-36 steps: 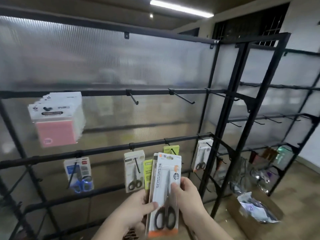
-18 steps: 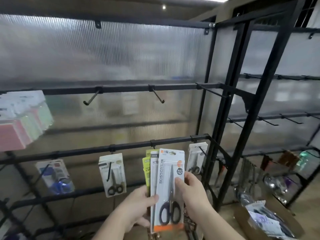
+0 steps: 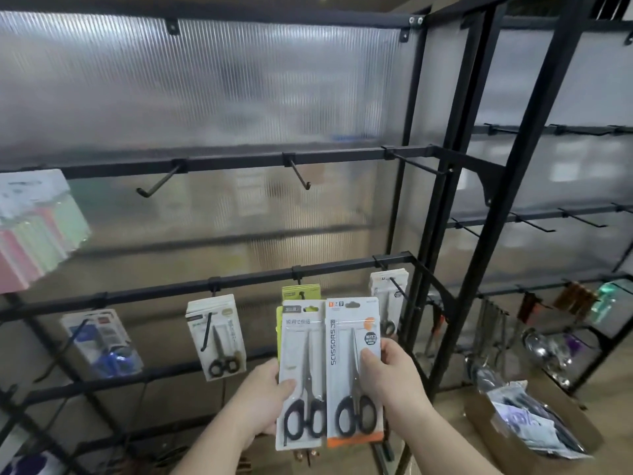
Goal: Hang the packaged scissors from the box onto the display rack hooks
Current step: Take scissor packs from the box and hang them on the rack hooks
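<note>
Low in the middle of the view I hold two scissor packs side by side. My left hand [image 3: 262,397] grips a grey-white pack with black-handled scissors [image 3: 299,375]. My right hand [image 3: 390,375] pinches a white pack with an orange base, marked SCISSORS [image 3: 352,368]. Both packs are upright in front of the black display rack [image 3: 239,162]. Two bare hooks [image 3: 154,185] [image 3: 301,176] stick out from the upper bar. On the lower bar [image 3: 164,291] hang a yellow-green pack [image 3: 301,291] right behind my packs, a white scissor pack [image 3: 219,341], a blue one [image 3: 102,341] and another [image 3: 388,303].
An open cardboard box [image 3: 534,419] with more packaged goods sits on the floor at the lower right. A second black rack [image 3: 534,214] to the right carries metal utensils [image 3: 493,337] on low hooks. Pastel packs [image 3: 30,228] hang at the far left.
The two packs, stacked one behind the other earlier, are now spread side by side, one in each hand. The view has shifted right and closer to the rack.
</note>
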{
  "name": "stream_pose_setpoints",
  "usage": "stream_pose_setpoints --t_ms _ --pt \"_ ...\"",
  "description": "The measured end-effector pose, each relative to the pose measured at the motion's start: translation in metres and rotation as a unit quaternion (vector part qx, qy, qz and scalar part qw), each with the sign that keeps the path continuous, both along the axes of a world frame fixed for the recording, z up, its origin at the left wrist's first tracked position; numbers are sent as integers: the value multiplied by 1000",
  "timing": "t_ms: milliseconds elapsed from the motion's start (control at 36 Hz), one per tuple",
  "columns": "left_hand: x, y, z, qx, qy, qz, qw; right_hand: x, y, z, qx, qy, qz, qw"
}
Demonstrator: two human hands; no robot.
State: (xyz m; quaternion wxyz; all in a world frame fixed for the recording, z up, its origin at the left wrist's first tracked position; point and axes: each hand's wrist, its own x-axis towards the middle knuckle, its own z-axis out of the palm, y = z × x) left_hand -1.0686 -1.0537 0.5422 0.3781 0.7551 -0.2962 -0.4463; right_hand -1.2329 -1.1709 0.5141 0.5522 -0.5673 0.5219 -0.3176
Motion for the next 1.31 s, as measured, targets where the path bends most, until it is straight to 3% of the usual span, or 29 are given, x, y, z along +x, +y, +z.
stream_pose_setpoints --t_ms 389,1306 --pt "-6 -15 -24 25 -53 -39 998 -76 -66 -29 -36 92 -121 988" --pt "-18 -68 -45 -5 -68 -14 998 -33 -156 -67 -1 115 -44 992"
